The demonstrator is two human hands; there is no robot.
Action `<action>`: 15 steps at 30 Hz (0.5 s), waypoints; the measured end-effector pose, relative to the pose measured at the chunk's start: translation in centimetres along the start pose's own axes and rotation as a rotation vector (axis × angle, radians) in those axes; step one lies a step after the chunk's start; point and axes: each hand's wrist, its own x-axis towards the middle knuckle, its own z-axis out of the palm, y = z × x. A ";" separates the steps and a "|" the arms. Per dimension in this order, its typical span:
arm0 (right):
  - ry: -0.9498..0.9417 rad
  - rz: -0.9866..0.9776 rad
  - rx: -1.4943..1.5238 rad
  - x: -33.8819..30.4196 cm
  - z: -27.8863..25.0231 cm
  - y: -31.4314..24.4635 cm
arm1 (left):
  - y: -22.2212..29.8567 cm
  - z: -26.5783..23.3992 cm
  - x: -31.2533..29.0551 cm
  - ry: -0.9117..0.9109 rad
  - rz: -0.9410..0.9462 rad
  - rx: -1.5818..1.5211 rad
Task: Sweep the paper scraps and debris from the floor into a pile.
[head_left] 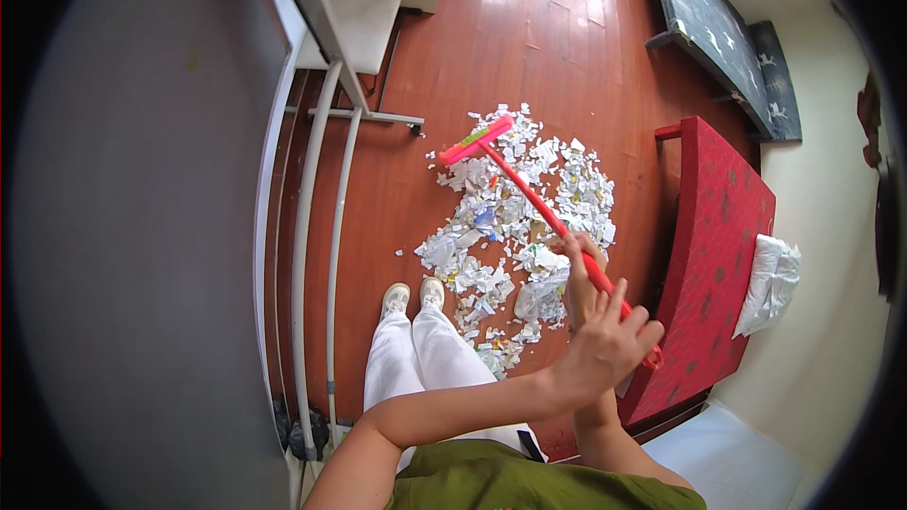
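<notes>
Both of my hands are on a red T-shaped squeegee (pixel 526 191) with a straight pink and green head. My left hand (pixel 609 340) closes round the lower end of the handle, its forearm crossing in front of my right arm. Farther up the shaft, my right hand (pixel 579 274) grips it, partly hidden behind my left hand. The squeegee slants away to the left, its head over the far left part of a wide spread of torn white paper scraps (pixel 477 212). Whether the head touches the scraps or the floor, I cannot tell.
My white shoes (pixel 414 296) stand at the left edge of the scraps on the reddish wooden floor (pixel 515 38). A metal-framed stand (pixel 307 227) with castors is on the left. A red-covered bench (pixel 713 255) and a dark patterned one (pixel 718 28) line the right.
</notes>
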 end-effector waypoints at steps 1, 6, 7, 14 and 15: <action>0.043 -0.017 0.020 -0.6 0.1 -0.8 | 0.5 0.0 -0.1 -0.001 0.024 -0.020; 0.217 -0.012 0.418 1.6 4.0 1.1 | -2.7 2.3 -0.4 0.002 -0.019 0.022; 0.242 0.009 0.457 2.7 5.0 2.2 | -4.5 2.8 -0.6 -0.002 -0.026 0.027; 0.160 -0.155 -0.082 4.7 4.3 9.0 | -10.9 4.9 -1.6 -0.026 -0.095 -0.046; 0.122 -0.030 -0.066 3.4 3.4 9.4 | -9.2 4.3 -2.2 -0.062 -0.075 -0.039</action>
